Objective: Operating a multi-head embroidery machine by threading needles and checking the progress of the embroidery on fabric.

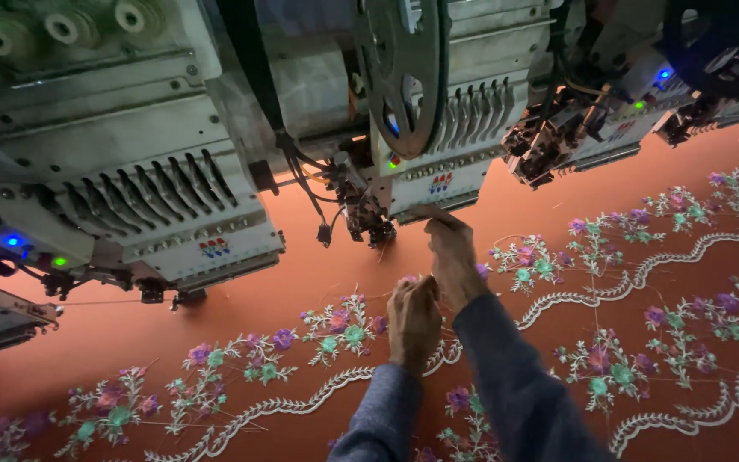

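My right hand (453, 257) reaches up under a white embroidery machine head (438, 171), its fingers pinched close to the needle area; a fine thread seems to be between them, but it is too thin to be sure. My left hand (413, 321) is curled just below it, resting against the orange fabric (284, 299). The fabric is stretched flat and carries embroidered flowers in purple, pink and teal (344, 329) with white scalloped lines (301, 402). Both arms wear blue sleeves.
Another embroidery head (156, 214) with blue and green lights hangs at the left. Further heads (592, 128) stand at the upper right. Thread cones (62, 26) sit on top at the far left. A dark wheel (404, 68) and cables (310, 188) hang between the heads.
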